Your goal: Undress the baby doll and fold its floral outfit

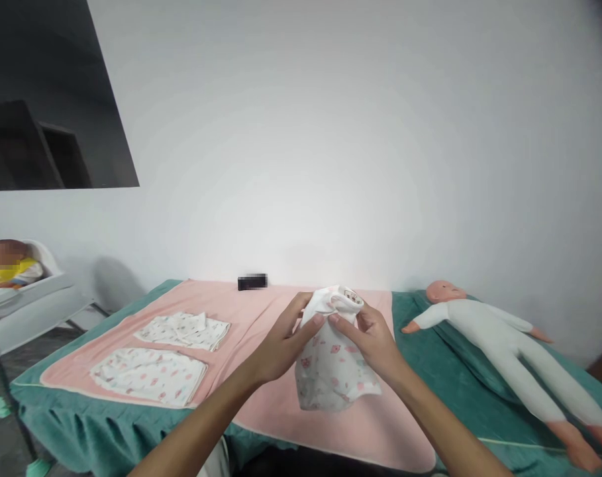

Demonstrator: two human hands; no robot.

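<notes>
Between my two hands, above a pink blanket (261, 411), hangs a small white baby garment (333, 371) with a pink print. My left hand (291, 338) grips its upper left part, the thumb pressed on the front. On the other side my right hand (373, 334) pinches the cloth near the neckline, where a round label shows inside. The lower end of the garment hangs loose. Two folded printed cloths lie on the blanket to the left: a nearer folded cloth (149, 374) and a farther folded cloth (184, 330).
A doll in a white suit (489, 324) lies on the green bed cover (430, 391) at right. By the wall is a small black object (252, 282). At far left stands a white high chair (37, 305) with a small figure in yellow. A dark panel (47, 99) hangs above.
</notes>
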